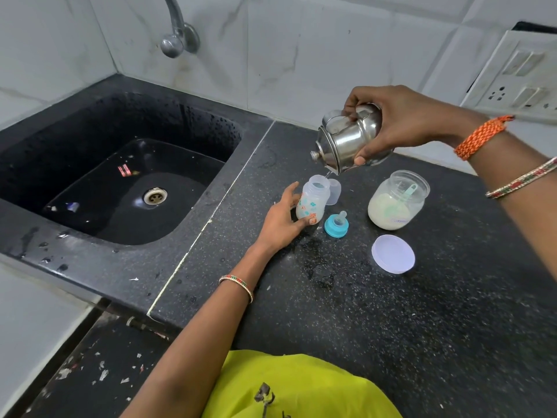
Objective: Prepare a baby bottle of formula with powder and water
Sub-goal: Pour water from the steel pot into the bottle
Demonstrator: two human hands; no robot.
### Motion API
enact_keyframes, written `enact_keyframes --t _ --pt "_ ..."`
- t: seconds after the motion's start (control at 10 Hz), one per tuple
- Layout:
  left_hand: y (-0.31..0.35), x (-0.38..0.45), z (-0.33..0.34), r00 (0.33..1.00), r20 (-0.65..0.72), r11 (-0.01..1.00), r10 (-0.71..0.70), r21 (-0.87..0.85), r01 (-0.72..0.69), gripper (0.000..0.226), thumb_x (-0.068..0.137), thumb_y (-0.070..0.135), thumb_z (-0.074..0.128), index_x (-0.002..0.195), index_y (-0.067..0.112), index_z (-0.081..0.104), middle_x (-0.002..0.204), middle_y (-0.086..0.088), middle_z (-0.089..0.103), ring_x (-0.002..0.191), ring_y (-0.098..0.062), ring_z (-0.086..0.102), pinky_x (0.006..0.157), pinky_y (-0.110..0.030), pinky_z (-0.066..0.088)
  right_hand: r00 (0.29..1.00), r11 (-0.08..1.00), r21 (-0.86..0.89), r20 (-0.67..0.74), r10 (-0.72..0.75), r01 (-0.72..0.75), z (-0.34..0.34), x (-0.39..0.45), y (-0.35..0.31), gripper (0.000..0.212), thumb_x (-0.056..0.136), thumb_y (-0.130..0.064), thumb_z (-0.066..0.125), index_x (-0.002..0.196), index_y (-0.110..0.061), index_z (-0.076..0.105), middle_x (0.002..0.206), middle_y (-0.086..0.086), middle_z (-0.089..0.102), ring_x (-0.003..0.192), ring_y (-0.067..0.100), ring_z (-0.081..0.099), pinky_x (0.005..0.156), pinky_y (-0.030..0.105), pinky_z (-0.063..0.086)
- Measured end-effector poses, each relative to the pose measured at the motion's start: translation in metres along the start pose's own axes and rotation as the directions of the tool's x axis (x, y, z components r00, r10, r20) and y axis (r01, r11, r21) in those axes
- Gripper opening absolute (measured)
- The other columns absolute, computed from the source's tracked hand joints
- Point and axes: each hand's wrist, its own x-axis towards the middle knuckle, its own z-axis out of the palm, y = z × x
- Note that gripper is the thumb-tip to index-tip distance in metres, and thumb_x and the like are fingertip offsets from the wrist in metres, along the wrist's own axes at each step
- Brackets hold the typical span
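Speckled black granite countertop (391, 342) across the right and lower part of the view, wet in a patch near its middle. Black sink basin (90, 164) sunk into the left side, steel drain at the bottom, curved chrome tap (176, 28) on the tiled wall above. White switch and socket panel (518, 76) on the wall at far right. Right hand (404, 122) raised over the counter, fingers and thumb wrapped round a small stainless-steel lidded pot (349, 140), tipped steeply down to the left, knobbed lid facing the sink, thin stream of water (327, 174) leaving its lower lip. Directly beneath, clear plastic baby bottle with orange and teal prints (313, 200), uncapped, standing on the counter slightly tilted, mouth under the stream, whitish contents in its lower part. Left hand (283, 220) gripping that bottle low on its body, thumb across the front, fingers curled behind. Clear plastic dome cap (335, 193) just behind the bottle, touching or nearly so. Wide transparent jar of cream-coloured powder (394, 200) to the right, open, pale green scoop (407, 193) inside. Round translucent white jar lid (393, 254) flat on the counter nearer the person. Teal screw ring with silicone teat (336, 224) between bottle and jar, teat up.
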Motion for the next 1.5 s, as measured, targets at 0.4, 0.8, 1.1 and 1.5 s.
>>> enact_keyframes --t 0.4,0.8,1.1,1.5 --pt "-0.002 0.001 0.001 1.000 0.002 1.000 -0.005 0.010 0.005 0.083 0.082 0.018 0.072 0.147 0.016 0.021 0.143 -0.005 0.048 0.130 -0.022 0.046 0.106 -0.037 0.036 1.000 0.990 -0.142 0.007 -0.025 0.025 -0.002 0.001 -0.013 0.073 0.055 -0.030 0.090 0.116 -0.025 0.051 0.103 -0.006 0.057 0.088 0.018 0.051 0.071 0.032 0.039" --pt "-0.004 0.002 0.001 1.000 -0.005 1.000 0.009 0.009 -0.009 0.083 0.081 0.019 0.072 0.147 0.016 0.022 0.142 -0.004 0.049 0.129 -0.022 0.047 0.104 -0.033 0.036 0.995 0.984 0.163 -0.059 0.080 -0.069 0.028 -0.010 0.015 0.067 0.053 -0.027 0.091 0.106 -0.023 0.051 0.099 -0.013 0.058 0.084 0.004 0.054 0.068 0.021 0.044" --pt "-0.006 0.002 0.002 1.000 -0.010 1.000 0.007 -0.010 -0.007 0.083 0.081 0.023 0.073 0.147 0.017 0.022 0.144 -0.005 0.048 0.131 -0.021 0.045 0.106 -0.032 0.035 0.966 0.859 0.500 -0.148 0.211 -0.111 0.065 -0.027 0.049 0.057 0.058 -0.019 0.088 0.101 -0.019 0.050 0.113 0.000 0.059 0.102 0.018 0.056 0.075 0.019 0.049" --pt "-0.012 0.011 -0.007 0.988 0.145 0.983 -0.050 -0.169 0.075 0.083 0.079 0.016 0.073 0.145 0.020 0.023 0.149 -0.002 0.037 0.133 -0.014 0.039 0.112 -0.030 0.030 0.936 0.616 0.776 -0.100 0.337 -0.138 0.107 -0.043 0.071 0.056 0.053 -0.024 0.085 0.092 -0.014 0.047 0.092 0.000 0.058 0.084 0.010 0.061 0.074 0.030 0.054"
